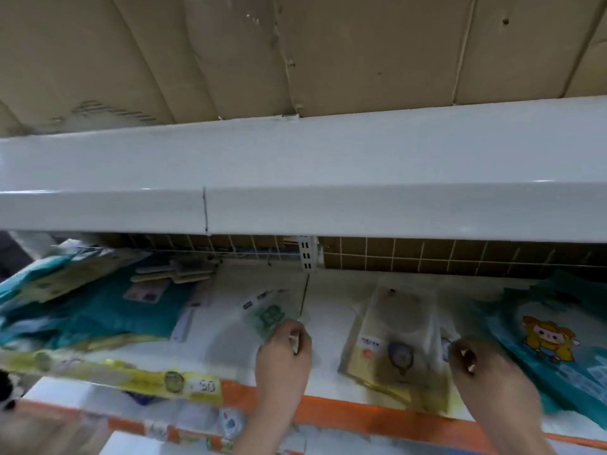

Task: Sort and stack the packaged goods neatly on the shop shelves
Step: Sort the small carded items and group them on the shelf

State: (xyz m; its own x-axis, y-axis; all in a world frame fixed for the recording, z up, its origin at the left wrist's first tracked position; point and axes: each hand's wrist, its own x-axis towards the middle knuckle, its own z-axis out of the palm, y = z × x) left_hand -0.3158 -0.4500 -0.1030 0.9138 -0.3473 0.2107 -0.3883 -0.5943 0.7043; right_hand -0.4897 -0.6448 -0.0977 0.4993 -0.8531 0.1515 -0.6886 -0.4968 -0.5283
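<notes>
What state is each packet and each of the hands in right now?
Left hand: pinching the clear packet with green print, which lies flat on the white shelf.
Right hand: fingers curled at the edge of the clear packet with tan card; grip blurred.
Tan-card packet: lying flat, near the shelf front.
Teal cartoon packets: lying flat, right end.
Teal packet pile: untidy, left end.

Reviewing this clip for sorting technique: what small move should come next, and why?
Probably set the green-printed packet, pinched by the left hand, flat on the bare shelf. It lies askew between the teal packs and the clear pouch that the right hand touches.
</notes>
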